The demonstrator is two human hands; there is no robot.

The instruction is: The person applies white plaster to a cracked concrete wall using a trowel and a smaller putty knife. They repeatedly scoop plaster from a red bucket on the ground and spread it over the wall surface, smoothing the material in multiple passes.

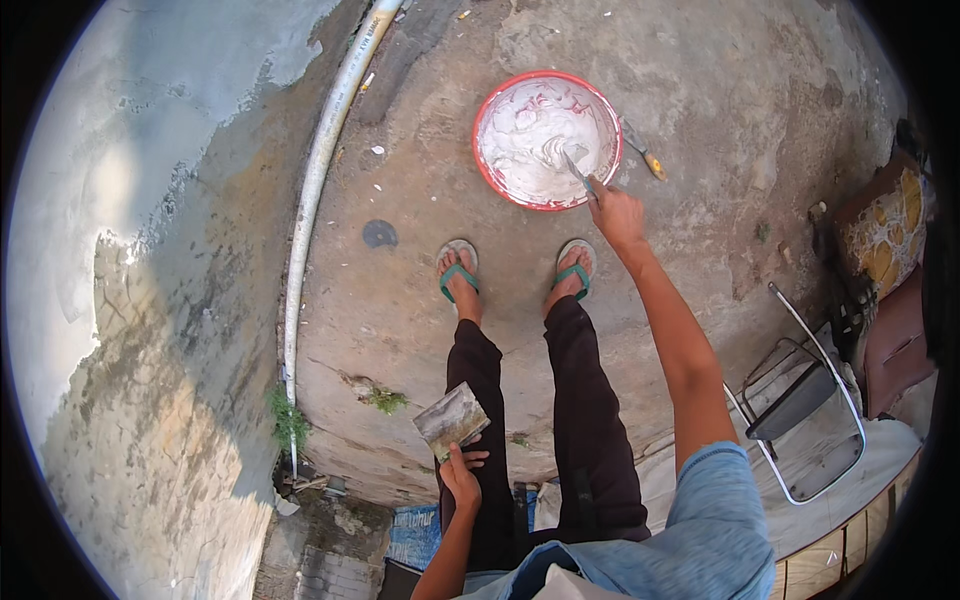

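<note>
In front of my feet on the ground stands a round basin with a red rim (547, 207), holding thick white paste (528, 130) with ridged swirls. My right hand (617, 215) is closed around the handle of a putty knife (577, 168), whose blade dips into the paste at the basin's near right side. Lower down, beside my left thigh, my left hand (461, 477) grips a flat rectangular plate (450, 420) by its lower edge. The plate's face is smeared grey and brown; any handle behind it is hidden. Another hand tool with a yellow-tipped handle (655, 166) lies right of the basin.
A white pipe (318, 170) runs along the foot of the partly plastered wall (160, 330) on the left. At the right are a metal-framed chair (800, 400) and a patterned cushion (885, 235). A dark round disc (379, 234) lies on the concrete ground.
</note>
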